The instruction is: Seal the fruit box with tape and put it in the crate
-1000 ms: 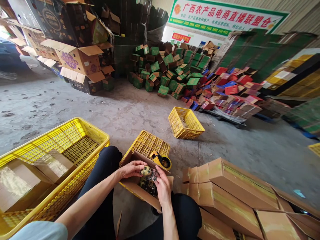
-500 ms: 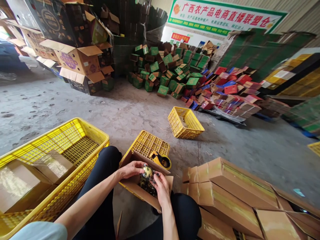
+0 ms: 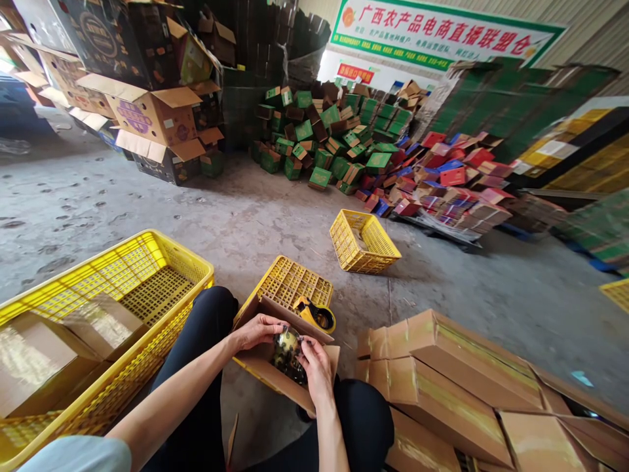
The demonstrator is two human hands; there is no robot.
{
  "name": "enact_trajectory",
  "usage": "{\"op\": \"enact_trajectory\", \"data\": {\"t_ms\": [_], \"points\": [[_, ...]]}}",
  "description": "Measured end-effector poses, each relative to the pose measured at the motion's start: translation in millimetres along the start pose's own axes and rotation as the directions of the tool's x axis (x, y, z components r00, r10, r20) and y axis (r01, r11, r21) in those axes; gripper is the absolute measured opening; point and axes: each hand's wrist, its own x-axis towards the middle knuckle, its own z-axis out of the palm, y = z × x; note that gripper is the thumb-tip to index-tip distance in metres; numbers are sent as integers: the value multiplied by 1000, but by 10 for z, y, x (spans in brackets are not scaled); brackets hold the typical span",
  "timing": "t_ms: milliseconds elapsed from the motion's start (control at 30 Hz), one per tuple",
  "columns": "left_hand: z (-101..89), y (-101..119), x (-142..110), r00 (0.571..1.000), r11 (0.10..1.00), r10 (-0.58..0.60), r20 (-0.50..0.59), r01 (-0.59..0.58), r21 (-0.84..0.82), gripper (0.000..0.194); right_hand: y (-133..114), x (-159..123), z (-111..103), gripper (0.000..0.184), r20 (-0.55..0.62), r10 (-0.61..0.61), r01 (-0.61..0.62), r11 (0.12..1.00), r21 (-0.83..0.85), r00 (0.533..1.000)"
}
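Observation:
Between my knees sits an open cardboard box [image 3: 275, 371] on an upturned yellow crate [image 3: 295, 282]. Inside the box lies a clear plastic bag with dark spots [image 3: 289, 347], with a pale yellow round thing showing through it. My left hand [image 3: 260, 330] pinches the bag's upper left edge between thumb and fingers. On its right edge, my right hand [image 3: 315, 362] also grips the bag, fingers bent. A yellow and black tape dispenser [image 3: 315, 314] lies on the crate just behind the box. What fills the bottom of the box is dark and partly hidden.
To my left stands a large yellow crate [image 3: 205, 270] holding cardboard boxes. Taped cartons [image 3: 462, 367] are stacked at my right. A smaller yellow crate [image 3: 364, 242] sits ahead on the floor, before a heap of green boxes [image 3: 319, 178] and red boxes [image 3: 453, 176].
Both hands stay on the bag, which has sunk slightly lower into the box. The bag looks more stretched between the hands.

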Motion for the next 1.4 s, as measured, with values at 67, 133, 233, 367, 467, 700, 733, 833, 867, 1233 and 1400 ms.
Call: {"op": "enact_trajectory", "data": {"t_ms": [67, 133, 233, 367, 467, 700, 733, 833, 867, 1233, 1400], "points": [[9, 7, 2, 1000, 1000, 4, -5, -4, -11, 59, 18, 16, -7, 43, -14, -1, 1, 1000, 8, 1000], [15, 15, 2, 1000, 999, 2, 2, -2, -32, 60, 38, 39, -18, 44, -31, 0, 1, 1000, 24, 1000], [14, 26, -9, 1000, 998, -22, 17, 23, -65, 62, 59, 72, -36, 45, -65, -8, 11, 999, 45, 998], [-5, 27, -36, 989, 994, -101, 107, 103, -22, 64, 51, 76, -39, 41, -68, -34, 37, 998, 57, 997], [-18, 13, -37, 986, 993, -118, 118, 119, 1, 63, 35, 57, -30, 35, -6, -54, 54, 997, 52, 999], [-25, -24, 0, 996, 997, 7, 88, 0, -74, 56, 36, 115, -76, 52, -1, -14, 14, 985, 174, 1000], [-23, -28, 2, 995, 997, 19, 95, -11, -79, 55, 44, 123, -83, 55, -7, 35, -33, 981, 190, 999], [-15, -33, 3, 991, 997, 43, 124, -34, -68, 53, 72, 111, -77, 61, 8, 167, -166, 971, 172, 986], [-11, -32, 4, 990, 997, 47, 136, -39, -62, 52, 80, 97, -68, 61, 23, 180, -181, 971, 155, 983], [-7, 18, 20, 991, 986, -119, 63, 125, -106, 56, -2, 28, -12, 38, 3, -13, 12, 997, 83, 1000], [8, -5, -20, 995, 996, -76, 67, 73, 42, 51, -16, 6, 33, 35, 33, -25, 24, 999, 30, 999]]}}
